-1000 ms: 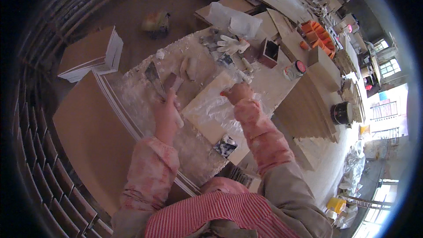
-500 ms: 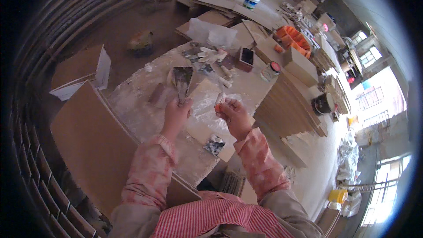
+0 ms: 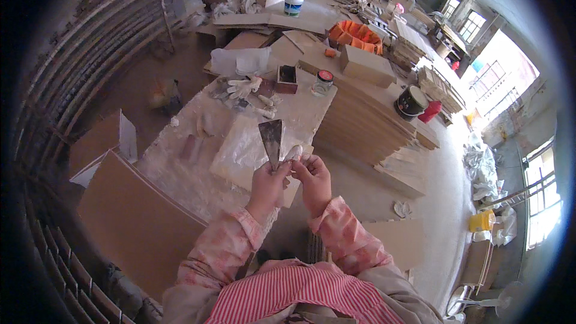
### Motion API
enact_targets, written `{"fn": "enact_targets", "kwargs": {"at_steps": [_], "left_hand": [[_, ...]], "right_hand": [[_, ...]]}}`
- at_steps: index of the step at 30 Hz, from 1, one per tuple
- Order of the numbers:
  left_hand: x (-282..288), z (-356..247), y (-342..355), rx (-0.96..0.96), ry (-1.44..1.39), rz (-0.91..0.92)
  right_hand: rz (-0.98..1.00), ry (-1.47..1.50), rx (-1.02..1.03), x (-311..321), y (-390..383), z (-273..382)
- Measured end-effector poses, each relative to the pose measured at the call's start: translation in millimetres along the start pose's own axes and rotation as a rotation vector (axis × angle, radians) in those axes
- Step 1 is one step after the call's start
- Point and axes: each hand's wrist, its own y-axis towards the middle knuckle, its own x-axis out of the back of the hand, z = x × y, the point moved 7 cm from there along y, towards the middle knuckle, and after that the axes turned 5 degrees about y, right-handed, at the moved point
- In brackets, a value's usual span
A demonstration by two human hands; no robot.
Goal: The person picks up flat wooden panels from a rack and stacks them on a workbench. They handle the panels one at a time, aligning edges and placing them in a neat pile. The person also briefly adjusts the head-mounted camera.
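My left hand (image 3: pixel 267 191) is closed around the handle of a putty knife (image 3: pixel 272 137), its wide dark blade pointing up and away from me. Close beside it, my right hand (image 3: pixel 314 181) pinches a small whitish piece (image 3: pixel 294 153) whose kind I cannot make out. The fingertips of both hands nearly meet at the base of the blade; whether they touch is unclear. Beneath lies a dusty worktable (image 3: pixel 162 171) with a pale sheet (image 3: pixel 235 145) that looks like shiny plastic. White work gloves (image 3: pixel 243 87) rest toward its far end.
A small dark box (image 3: pixel 287 79) and a red-lidded jar (image 3: pixel 323 83) stand at the table's far end. Stacked boards (image 3: pixel 360 123) rise to the right, with a black bucket (image 3: pixel 411 102) behind. A large brown panel (image 3: pixel 135 219) leans at the near left. An orange-lined tub (image 3: pixel 355 37) sits farther back.
My hands have come together, bringing the small piece in my right hand beside the putty knife. The whole view has shifted, so the table appears farther left.
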Motion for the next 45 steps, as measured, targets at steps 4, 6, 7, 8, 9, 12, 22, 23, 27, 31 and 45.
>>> {"fn": "enact_targets", "kwargs": {"at_steps": [4, 6, 7, 8, 9, 12, 22, 23, 27, 31, 45], "left_hand": [[-14.6, -10.7, -13.1, -0.107, 0.109, -0.132], [-21.9, -20.4, -21.5, -0.194, 0.228, -0.194], [-25.8, -24.6, -25.6, -0.235, 0.3, -0.216], [-31.0, -32.0, -31.0, -0.341, 0.379, -0.237], [-37.3, -32.9, -33.9, -0.359, 0.523, -0.236], [-59.0, -36.8, -49.9, -0.557, 0.8, -0.213], [-78.8, -61.0, -85.5, -0.806, 1.054, -0.232], [-80.3, -62.2, -88.2, -0.798, 1.037, -0.222], [-75.9, -54.2, -89.9, -0.551, 0.935, -0.181], [-80.5, -53.5, -95.3, -0.562, 0.647, 0.035], [-67.8, -38.2, -92.4, -0.251, 0.052, 0.097]], "right_hand": [[0.049, 0.108, 0.119, 8.7, -20.1, 13.7], [-0.023, 0.035, 0.201, 21.3, -30.9, 21.6], [-0.032, -0.039, 0.239, 25.3, -35.9, 25.5], [-0.018, -0.11, 0.273, 27.3, -40.8, 29.3], [-0.023, -0.209, 0.233, 29.9, -43.4, 28.2], [-0.018, -0.375, 0.409, 31.2, -55.3, 45.6], [-0.032, 0.117, 0.243, 33.0, -71.9, 57.3], [-0.022, 0.126, 0.25, 32.9, -74.2, 59.2], [-0.016, -0.122, 0.276, 34.5, -82.8, 64.3], [0.043, -0.126, 0.415, 35.6, -92.8, 78.4], [0.052, 0.331, 0.268, 61.8, -118.2, 96.1]]}}
